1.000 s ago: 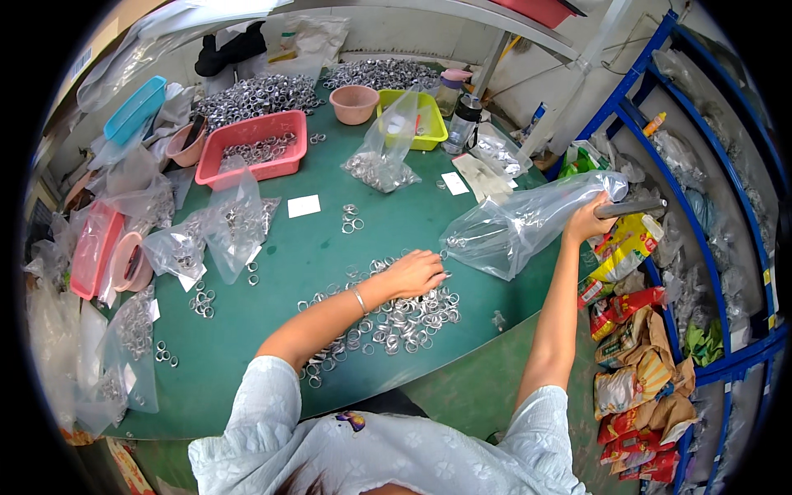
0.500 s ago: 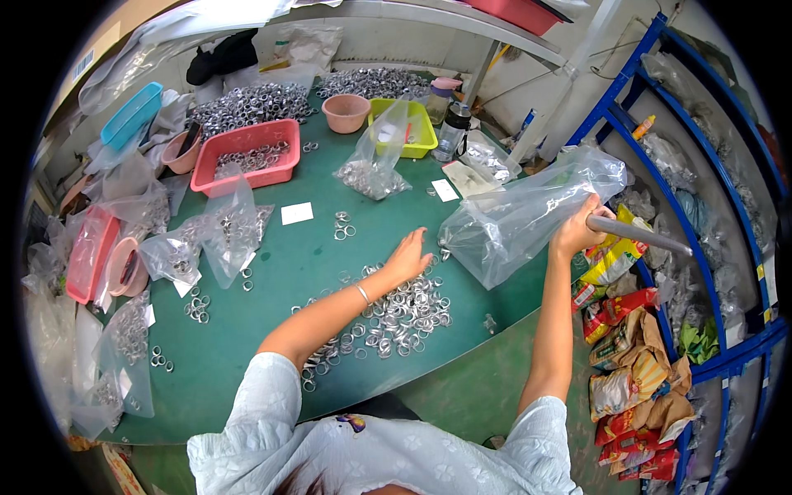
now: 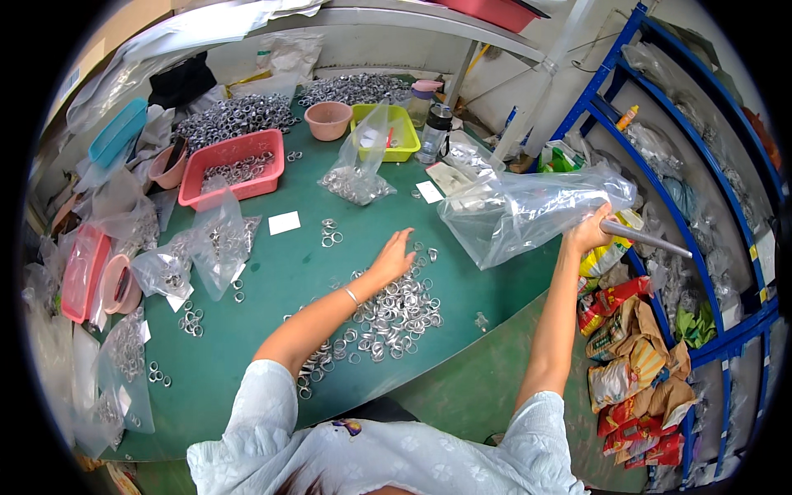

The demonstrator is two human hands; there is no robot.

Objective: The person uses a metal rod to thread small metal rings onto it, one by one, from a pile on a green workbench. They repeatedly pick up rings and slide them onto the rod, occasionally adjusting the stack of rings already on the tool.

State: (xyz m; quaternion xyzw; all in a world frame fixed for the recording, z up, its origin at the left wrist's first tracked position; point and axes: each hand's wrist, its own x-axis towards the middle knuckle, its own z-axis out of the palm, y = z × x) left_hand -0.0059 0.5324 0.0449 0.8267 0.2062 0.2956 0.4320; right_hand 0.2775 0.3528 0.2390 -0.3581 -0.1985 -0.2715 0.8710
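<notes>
My right hand (image 3: 587, 233) is raised at the table's right side, gripping the edge of a large clear plastic bag (image 3: 528, 210) that hangs open toward the left. My left hand (image 3: 393, 256) reaches over the green table (image 3: 272, 272), fingers spread, at the far edge of a heap of small metal rings (image 3: 388, 313). A thin bracelet sits on that wrist. A few loose rings (image 3: 328, 233) lie just beyond the hand.
A pink tray of rings (image 3: 231, 165), a yellow tray (image 3: 384, 132), a pink bowl (image 3: 328, 120) and filled clear bags (image 3: 359, 165) stand farther back. More bags (image 3: 190, 256) and pink containers (image 3: 82, 272) crowd the left. Blue shelving (image 3: 660, 165) and snack packets (image 3: 635, 355) stand right.
My right hand has lifted the clear bag higher and spread it out. My left hand has moved from the ring heap's middle to its far edge with fingers opening.
</notes>
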